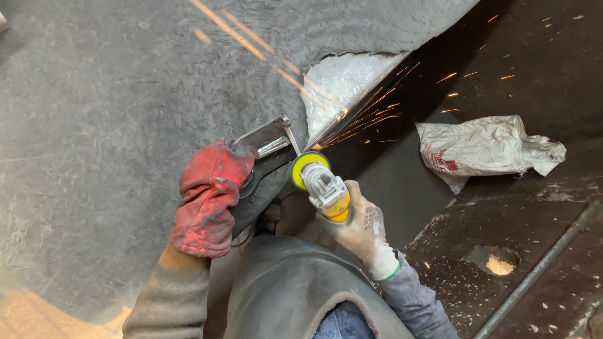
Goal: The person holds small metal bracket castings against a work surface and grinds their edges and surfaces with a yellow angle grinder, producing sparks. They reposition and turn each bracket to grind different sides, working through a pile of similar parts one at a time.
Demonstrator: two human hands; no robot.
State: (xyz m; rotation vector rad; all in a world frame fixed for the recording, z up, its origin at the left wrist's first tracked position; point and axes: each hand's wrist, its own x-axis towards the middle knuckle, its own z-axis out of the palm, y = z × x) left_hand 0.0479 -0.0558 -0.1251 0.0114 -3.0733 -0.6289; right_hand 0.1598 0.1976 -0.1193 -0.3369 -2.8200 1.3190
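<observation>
Red-gloved left hand (210, 198) grips metal bracket (267, 138) on big steel sheet (125, 125); right hand (361, 226) clamps angle grinder (323, 185) w/ disc at sheet edge. Sparks (370, 113) fly toward white sack (487, 147), so it could scorch; disc may kick back if tilted.

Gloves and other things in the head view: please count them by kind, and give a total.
Gloves: 2, a red glove on the left hand and a white glove on the right hand
Angle grinder with yellow guard: 1
Metal clamp piece: 1
Crumpled white sack: 1
Metal rod on the floor: 1
Large grey metal sheet: 1
Total: 7
</observation>
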